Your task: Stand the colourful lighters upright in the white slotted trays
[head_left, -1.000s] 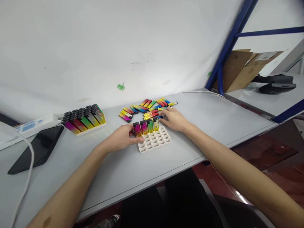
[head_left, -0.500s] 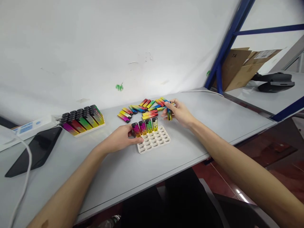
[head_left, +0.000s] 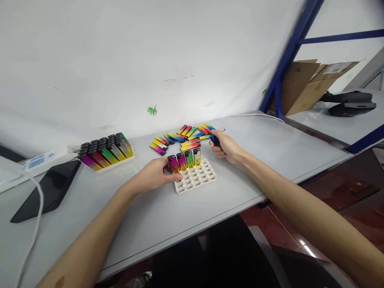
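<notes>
My left hand [head_left: 155, 174] grips the left end of a white slotted tray [head_left: 196, 181], its thumb along the near side and its fingers behind. Several lighters [head_left: 181, 161] stand upright in the tray's back row: pink ones, a green one and a yellow one. Beyond the tray, my right hand [head_left: 225, 146] is closed around a blue lighter [head_left: 215, 140], mostly hidden by the fingers. Several multicoloured lighters [head_left: 190, 144] lie loose on the table between my right hand and the wall.
At the left stands a second tray full of upright lighters [head_left: 105, 154]. Near it are a black tablet [head_left: 49, 190], a white power strip [head_left: 40, 162] and a white cable [head_left: 39, 216]. A blue frame [head_left: 277, 76] and cardboard boxes [head_left: 309, 90] are at the right.
My right hand has turned and its fingers have wrapped further round the blue lighter, which now shows less. My left hand stays on the tray. The view has shifted slightly.
</notes>
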Available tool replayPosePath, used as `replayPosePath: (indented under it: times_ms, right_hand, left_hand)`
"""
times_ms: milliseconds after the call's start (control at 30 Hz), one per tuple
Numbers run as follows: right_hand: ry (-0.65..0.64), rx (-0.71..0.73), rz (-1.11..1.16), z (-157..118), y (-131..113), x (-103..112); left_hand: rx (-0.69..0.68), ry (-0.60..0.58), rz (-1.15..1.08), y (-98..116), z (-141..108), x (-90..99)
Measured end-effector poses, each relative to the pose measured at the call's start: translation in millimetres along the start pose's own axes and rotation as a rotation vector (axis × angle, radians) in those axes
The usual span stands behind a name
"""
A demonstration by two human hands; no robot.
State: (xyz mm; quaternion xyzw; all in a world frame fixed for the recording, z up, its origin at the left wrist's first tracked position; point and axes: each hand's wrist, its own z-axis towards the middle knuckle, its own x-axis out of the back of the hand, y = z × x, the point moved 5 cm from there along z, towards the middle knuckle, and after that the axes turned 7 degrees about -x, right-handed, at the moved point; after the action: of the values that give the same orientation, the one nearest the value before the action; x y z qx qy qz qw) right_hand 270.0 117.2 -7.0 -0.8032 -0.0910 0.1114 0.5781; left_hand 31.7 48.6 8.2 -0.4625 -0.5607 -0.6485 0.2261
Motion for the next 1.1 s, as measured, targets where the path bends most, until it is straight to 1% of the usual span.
replayPosePath:
  times_ms: [467,633,733,967,1100]
  right_hand:
    - [-0.017,0.010,-0.006,-2,-1,-6]
    - [0.012,0.019,-0.004,-1,-1,-5]
    - [-0.013,0.023,-0.022,-2,-1,-6]
    - [-0.036,0.090,-0.038,-6,-4,-10]
    - [-0.029,0.103,0.017,-4,-3,-11]
  left_hand:
    - [-0.004,-0.021,0.012,-2,0,-1.1]
    - [-0.013,0.001,-0.016,-2,1,-0.9]
    - [-0.013,0.020,-0.034,-3,2,-0.4]
    - [-0.010,0.012,-0.023,-2,1,0.6]
    - [0.007,0.007,0.013,-2,1,0.2]
